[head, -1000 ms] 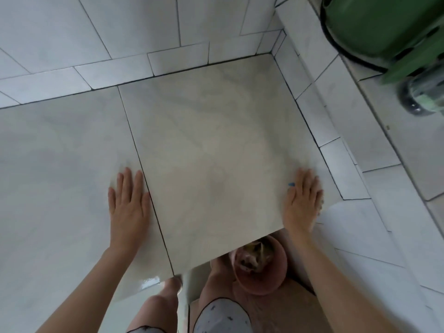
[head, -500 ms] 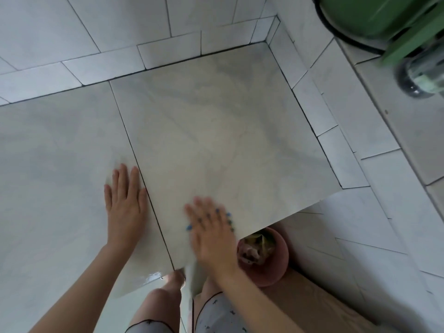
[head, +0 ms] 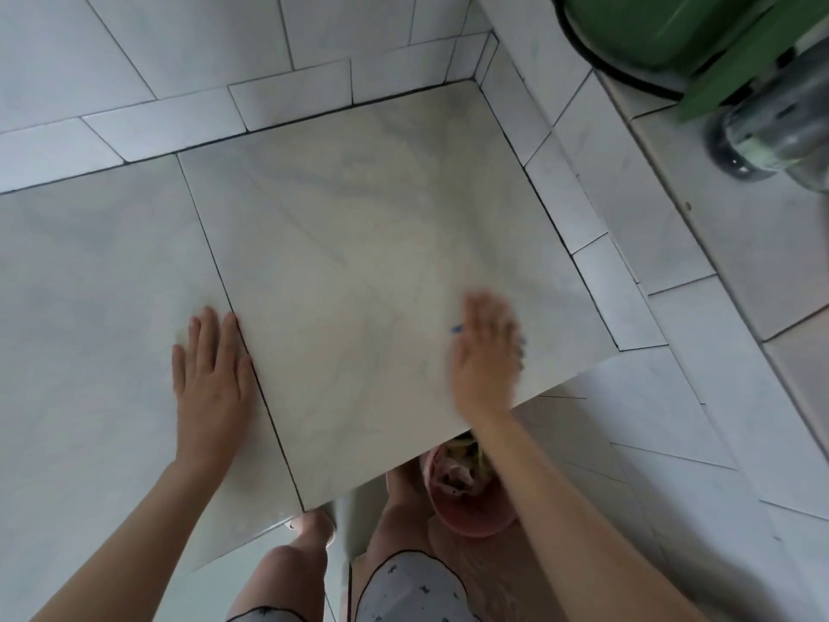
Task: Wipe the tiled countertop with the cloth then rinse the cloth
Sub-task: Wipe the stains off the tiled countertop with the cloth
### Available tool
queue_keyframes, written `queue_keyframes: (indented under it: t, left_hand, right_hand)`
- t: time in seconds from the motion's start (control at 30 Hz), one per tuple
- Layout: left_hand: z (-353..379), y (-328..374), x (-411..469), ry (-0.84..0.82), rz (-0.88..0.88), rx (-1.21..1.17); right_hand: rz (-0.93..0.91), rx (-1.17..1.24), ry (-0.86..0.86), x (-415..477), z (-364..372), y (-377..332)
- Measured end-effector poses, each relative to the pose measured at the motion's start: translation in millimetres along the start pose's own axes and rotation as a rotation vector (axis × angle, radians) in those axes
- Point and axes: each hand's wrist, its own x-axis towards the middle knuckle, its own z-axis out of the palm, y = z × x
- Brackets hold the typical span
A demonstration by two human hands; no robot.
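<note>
Back out to the right now! Right hand [head: 486, 352], blurred with motion, pressed flat near the front right edge of the tiled countertop [head: 359, 226], after sitting close beside the left hand half a second ago and out at that same right edge a second ago. Cloth [head: 520, 338] almost wholly hidden under the palm, only slivers of blue peeking out by the thumb and past the little finger; fingers spread over it, flat rather than curled, so pressing down and not clenching. Left hand [head: 211, 374] planted open, palm down, fingers together, along the dark grout line, same spot as before, holding nothing. Green tub [head: 664, 29] at the top right corner, a clear jar [head: 771, 136] on its side just below it. Down under the counter edge, a pink bucket [head: 471, 509] with scraps inside, beside bare knees. No brand, label or readable writing anywhere.
</note>
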Motion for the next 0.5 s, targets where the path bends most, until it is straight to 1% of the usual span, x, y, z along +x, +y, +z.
queue_keyframes:
  t: [0.07, 0.13, 0.2, 0.27, 0.3, 0.33, 0.4, 0.47, 0.5]
  left_hand:
    - [-2, 1, 3, -0.007, 0.017, -0.003]
    - [-5, 2, 9, -0.012, 0.031, -0.006]
    - [-7, 3, 15, -0.007, 0.042, -0.006]
    - [-7, 3, 23, 0.000, 0.036, -0.006]
    - [-7, 3, 27, 0.002, 0.034, -0.002]
    - [-7, 2, 31, 0.004, 0.035, 0.005]
    - [-6, 1, 35, 0.008, 0.040, 0.020]
    - [-4, -1, 37, 0.010, 0.045, 0.025]
    - [-4, -1, 36, 0.010, 0.046, 0.023]
  right_hand:
    - [-0.197, 0.088, -0.006, -15, 11, -49]
    - [-0.397, 0.083, -0.045, -30, 19, -87]
    - [-0.532, 0.054, -0.105, -34, 23, -97]
    - [-0.585, 0.056, -0.124, -19, 21, -79]
    - [-0.555, 0.050, -0.119, -6, 18, -66]
    - [-0.487, 0.037, -0.095, 11, 14, -49]
    - [-0.285, -0.001, -0.033, 55, 2, -11]
    - [-0.094, -0.030, -0.017, 93, -12, 24]
    - [-0.028, -0.040, -0.020, 107, -17, 37]
